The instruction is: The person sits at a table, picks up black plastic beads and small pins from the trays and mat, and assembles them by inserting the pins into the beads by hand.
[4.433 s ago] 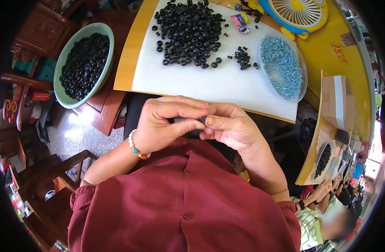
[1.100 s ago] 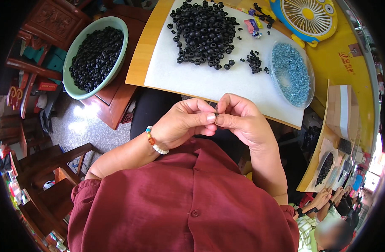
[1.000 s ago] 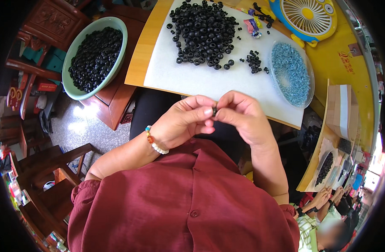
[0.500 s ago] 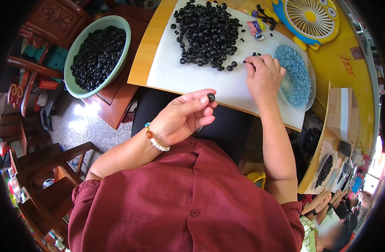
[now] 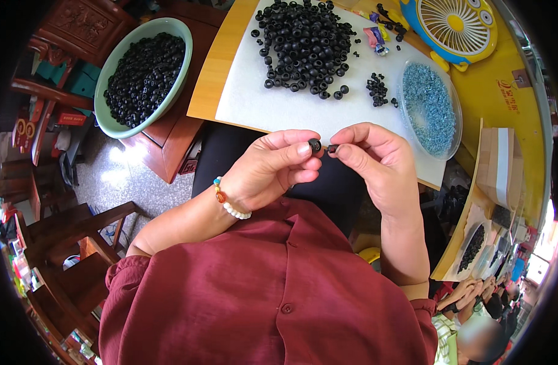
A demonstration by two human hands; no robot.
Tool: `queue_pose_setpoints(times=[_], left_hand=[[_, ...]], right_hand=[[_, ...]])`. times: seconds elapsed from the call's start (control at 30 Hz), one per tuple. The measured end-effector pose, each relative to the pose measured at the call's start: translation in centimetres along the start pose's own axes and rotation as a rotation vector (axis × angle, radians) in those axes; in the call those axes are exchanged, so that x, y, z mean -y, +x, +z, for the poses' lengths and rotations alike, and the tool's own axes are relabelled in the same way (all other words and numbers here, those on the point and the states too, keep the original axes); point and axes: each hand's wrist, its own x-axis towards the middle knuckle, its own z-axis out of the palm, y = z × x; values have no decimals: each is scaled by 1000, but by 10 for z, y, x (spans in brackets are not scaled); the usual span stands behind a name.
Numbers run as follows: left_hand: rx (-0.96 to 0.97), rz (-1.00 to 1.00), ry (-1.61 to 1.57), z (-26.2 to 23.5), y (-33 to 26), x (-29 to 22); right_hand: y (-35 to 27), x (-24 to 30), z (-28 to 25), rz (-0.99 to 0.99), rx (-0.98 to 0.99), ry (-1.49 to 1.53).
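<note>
Left hand (image 5: 270, 167) pinches a round black bead (image 5: 315, 145) between thumb and fingertips. Right hand (image 5: 379, 167), just beside it, grips a smaller black piece (image 5: 332, 148) the same way; a narrow gap separates bead and piece. Beyond both hands, white mat (image 5: 245, 100) bearing a heap of black beads (image 5: 303, 52). Past right hand, a cluster of small black pieces (image 5: 377, 90); farther right, clear dish (image 5: 419, 132) of tiny blue beads. Well left of left hand, green bowl (image 5: 101, 106) of black beads.

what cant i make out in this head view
In the head view:
- small black piece: partly covered by the right hand
- black bead: partly covered by the left hand
- fan: top cut off by the picture's edge
- other people's hands: too small to tell what they hold
</note>
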Motion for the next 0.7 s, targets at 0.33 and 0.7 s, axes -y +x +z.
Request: queue_pose_setpoints(times=[0.33,0.7], left_hand=[[-26,82,98,5,-8,4],[-5,290,320,2,-11,10]], right_hand=[[-5,-3,13,-47,1,24],[-6,-12,6,126,75,296]])
